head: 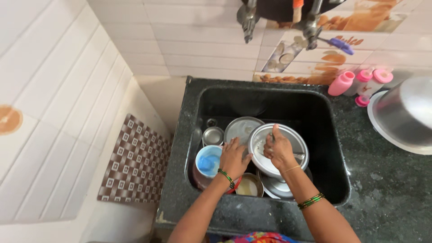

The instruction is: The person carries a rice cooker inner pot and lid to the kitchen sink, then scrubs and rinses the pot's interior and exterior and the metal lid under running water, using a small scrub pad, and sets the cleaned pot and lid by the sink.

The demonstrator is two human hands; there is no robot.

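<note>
The black stone sink (198,117) is the landmark: a deep square basin sunk into a dark speckled counter (387,180), crowded with steel vessels. On the counter to the right of the sink lies a large upturned steel bowl (405,114), and behind the sink's right corner stand pink bottles (355,82). Left of the sink, on the floor, is a brown chequered mat (135,162). Inside the sink, at its middle, a round steel pan (294,139) is tilted up on the pile; the left hand (233,157) grips its left rim with fingers curled, while the right hand (279,148) is clenched inside it around something too hidden to name. Beside the pan, toward the sink's left wall, sits a blue cup (208,161), and behind that a small steel tumbler (213,135).
</note>
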